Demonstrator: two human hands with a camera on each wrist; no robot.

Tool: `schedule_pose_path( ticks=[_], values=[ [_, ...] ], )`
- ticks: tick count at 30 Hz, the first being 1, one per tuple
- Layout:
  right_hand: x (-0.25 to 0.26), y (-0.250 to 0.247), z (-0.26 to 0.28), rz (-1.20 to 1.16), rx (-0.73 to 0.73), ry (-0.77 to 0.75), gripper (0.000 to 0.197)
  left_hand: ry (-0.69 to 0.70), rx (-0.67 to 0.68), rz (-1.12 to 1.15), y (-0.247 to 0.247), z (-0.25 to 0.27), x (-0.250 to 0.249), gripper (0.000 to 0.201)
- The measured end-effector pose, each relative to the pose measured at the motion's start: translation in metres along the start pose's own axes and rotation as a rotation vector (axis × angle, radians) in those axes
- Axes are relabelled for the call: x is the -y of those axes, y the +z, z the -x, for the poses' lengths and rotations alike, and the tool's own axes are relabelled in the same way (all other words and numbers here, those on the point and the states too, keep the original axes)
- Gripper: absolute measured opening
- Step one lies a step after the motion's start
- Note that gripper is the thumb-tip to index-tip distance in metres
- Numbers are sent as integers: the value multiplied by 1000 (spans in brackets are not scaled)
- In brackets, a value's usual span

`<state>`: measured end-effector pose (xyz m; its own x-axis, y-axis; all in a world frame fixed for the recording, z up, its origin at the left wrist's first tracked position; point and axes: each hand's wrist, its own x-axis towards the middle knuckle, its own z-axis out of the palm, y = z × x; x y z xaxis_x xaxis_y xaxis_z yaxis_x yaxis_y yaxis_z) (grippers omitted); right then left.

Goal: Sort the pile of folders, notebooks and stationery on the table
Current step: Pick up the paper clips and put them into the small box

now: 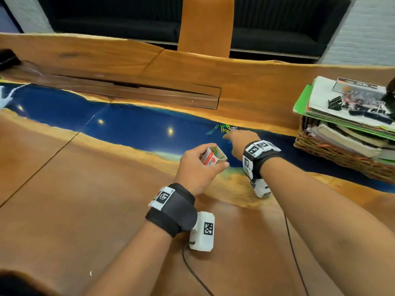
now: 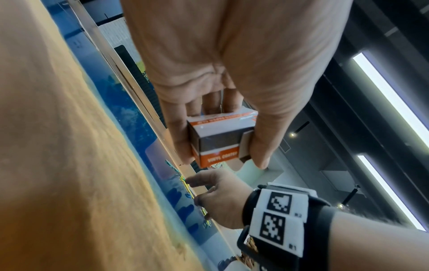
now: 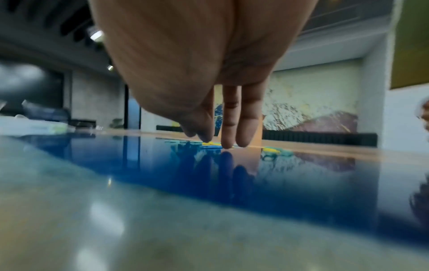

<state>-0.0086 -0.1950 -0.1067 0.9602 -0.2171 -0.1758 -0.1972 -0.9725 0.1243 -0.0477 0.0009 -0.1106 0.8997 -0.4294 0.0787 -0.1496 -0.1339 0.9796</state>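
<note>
Head view: left grip (image 1: 197, 167) clasps box (image 1: 64, 159)... right gripHead view: left grip (image 1: 196, 169) grasps box (image 1: 213, 158); released right grip (image 1: 241, 142) touches paperclips (image 1: 224, 128) near edge.

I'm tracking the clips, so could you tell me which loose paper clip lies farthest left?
The blue paper clip, alone on the blue resin left of the cluster.

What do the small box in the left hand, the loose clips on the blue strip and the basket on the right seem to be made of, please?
Small box: printed cardboard, judging by its brown raw edges and open flap.
Paper clips: probably coated wire, thin bent loops in bright colours; the box reads "vinyl coated".
Basket: woven wicker or cane, matte brown strands.
</note>
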Motion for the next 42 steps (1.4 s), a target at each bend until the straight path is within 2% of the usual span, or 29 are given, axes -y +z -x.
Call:
schedule_pose_path(
  ticks=[2, 5, 9, 12, 14, 17, 19, 22, 24, 29, 33, 39, 42],
  values=[
    [1, 0, -6, 104, 30, -67, 54, -3, 1, -1, -1, 0, 0, 40],
    [0, 1, -5, 122, 41, -43, 47, -15, -1, -1, 0, -1, 2, 42],
    [-6, 6, 13, -59, 24, 61, 26, -24, 10, -2, 3, 1, 4, 41],
    [-8, 9, 35, -218, 9, 105, 22, -25, 31, -16, 9, 5, 5, 40],
    [-11, 12, 52, -348, -58, 126, 22, -36, 48, -33, 15, 8, 8, 38],
    [-16, 14, 82, -676, -321, 153, 17, -42, 89, -67, 23, 13, 13, 35],
    [-14, 7, 107, -1061, -432, 163, 11, -43, 114, -91, 27, 17, 16, 34],
    [-6, -11, 141, -1573, -380, 125, 13, -33, 145, -112, 30, 21, 16, 36],
    [-4, -16, 152, -1709, -326, 117, 13, -17, 155, -121, 33, 23, 14, 39],
    [3, -4, 151, -1666, -384, 241, 11, 15, 170, -126, 38, 28, 8, 45],
    [11, 7, 148, -1511, -514, 319, 8, 13, 165, -147, 38, 29, 9, 48],
    [23, 20, 145, -1124, -652, 243, 12, 14, 170, -143, 39, 28, 14, 44],
    [25, 18, 146, -1036, -672, 178, 11, 21, 166, -152, 38, 27, 13, 41]
  ],
)
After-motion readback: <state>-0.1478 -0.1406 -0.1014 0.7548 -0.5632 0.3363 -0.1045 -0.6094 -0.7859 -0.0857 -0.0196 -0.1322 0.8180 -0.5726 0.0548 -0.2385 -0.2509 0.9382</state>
